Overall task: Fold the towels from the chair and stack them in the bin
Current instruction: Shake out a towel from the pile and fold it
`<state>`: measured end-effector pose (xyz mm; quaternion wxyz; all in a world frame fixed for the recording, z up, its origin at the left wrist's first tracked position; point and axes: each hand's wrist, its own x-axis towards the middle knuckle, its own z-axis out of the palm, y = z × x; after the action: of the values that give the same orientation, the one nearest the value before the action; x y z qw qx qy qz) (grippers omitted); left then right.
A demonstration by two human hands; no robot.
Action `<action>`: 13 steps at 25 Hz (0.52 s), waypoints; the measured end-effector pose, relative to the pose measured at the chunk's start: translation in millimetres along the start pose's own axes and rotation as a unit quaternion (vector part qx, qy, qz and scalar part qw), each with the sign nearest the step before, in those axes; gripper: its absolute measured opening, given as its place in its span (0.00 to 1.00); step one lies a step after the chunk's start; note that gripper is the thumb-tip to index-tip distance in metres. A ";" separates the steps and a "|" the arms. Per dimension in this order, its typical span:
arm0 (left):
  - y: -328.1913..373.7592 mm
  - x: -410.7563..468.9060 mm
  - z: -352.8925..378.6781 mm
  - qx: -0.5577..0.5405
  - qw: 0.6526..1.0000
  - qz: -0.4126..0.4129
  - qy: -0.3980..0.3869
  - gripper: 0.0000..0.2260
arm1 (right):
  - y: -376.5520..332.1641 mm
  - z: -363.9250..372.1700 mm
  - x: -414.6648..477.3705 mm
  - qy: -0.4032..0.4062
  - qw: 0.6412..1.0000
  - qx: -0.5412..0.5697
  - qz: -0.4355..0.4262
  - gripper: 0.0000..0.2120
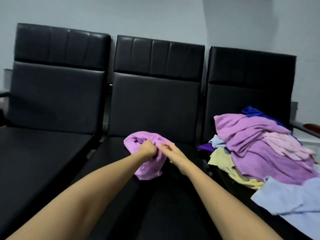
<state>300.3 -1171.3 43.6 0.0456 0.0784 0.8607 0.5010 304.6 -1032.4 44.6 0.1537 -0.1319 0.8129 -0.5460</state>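
A crumpled purple towel (147, 168) hangs bunched over the seat of the middle black chair (155, 104). My left hand (147, 149) grips the towel's upper part with curled fingers. My right hand (170, 151) pinches the same towel just to the right, close beside the left hand. On the right chair (251, 75) lies a loose pile of towels (259, 149): purple and pink on top, with yellow, light blue and dark blue ones under and around them. No bin is in view.
Three black padded chairs stand side by side against a pale wall. The left chair (55, 94) has a bare seat. A light blue towel (290, 198) spreads over the front of the right seat. A metal armrest (304, 129) sticks out at the far right.
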 end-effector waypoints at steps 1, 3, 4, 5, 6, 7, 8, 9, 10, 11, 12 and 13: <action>3.9 -2.9 9.2 0.013 0.999 0.002 0.051 0.09 | 16.5 13.0 -1.2 -0.048 0.998 -0.034 0.004 0.42; 10.9 -15.3 22.4 0.018 0.967 0.000 0.255 0.10 | 46.8 34.5 -3.9 -0.033 0.995 -0.092 -0.024 0.48; 3.4 -22.3 28.2 0.025 0.962 0.038 0.268 0.12 | 57.0 41.6 -8.4 0.023 0.995 -0.084 -0.047 0.34; 0.1 -31.7 30.0 0.024 0.958 0.082 0.272 0.14 | 60.4 43.7 -9.9 0.103 0.992 -0.060 -0.042 0.14; -11.6 -35.4 27.5 0.011 0.955 0.104 0.277 0.15 | 58.4 40.2 -12.3 0.175 0.984 -0.010 -0.025 0.05; -25.1 -38.8 24.6 0.004 0.952 0.106 0.288 0.16 | 54.6 35.8 -10.7 0.226 0.972 0.056 0.005 0.09; -37.7 -45.0 21.7 0.027 0.943 0.094 0.317 0.16 | 48.2 30.7 -8.8 0.241 0.961 0.132 0.030 0.09; -49.4 -52.1 20.3 0.064 0.938 0.071 0.332 0.16 | 39.1 25.4 -6.6 0.235 0.951 0.195 0.051 0.07; -60.5 -59.2 19.0 0.107 0.939 0.050 0.323 0.16 | 30.2 22.6 -3.4 0.223 0.943 0.234 0.075 0.06; -71.1 -63.7 19.4 0.129 0.951 0.028 0.279 0.16 | 23.2 18.4 -2.5 0.220 0.934 0.266 0.094 0.08; -75.8 -67.2 21.0 0.141 0.968 0.007 0.209 0.20 | 20.7 15.4 -2.2 0.214 0.924 0.301 0.102 0.08; -74.5 -70.2 23.1 0.158 0.977 0.005 0.147 0.26 | 19.4 13.4 -2.4 0.194 0.911 0.351 0.095 0.06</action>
<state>366.4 -1200.4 -32.6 -0.0965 0.0143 0.9258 0.3651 311.2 -1035.7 22.1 0.0803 0.1169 0.5911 -0.7940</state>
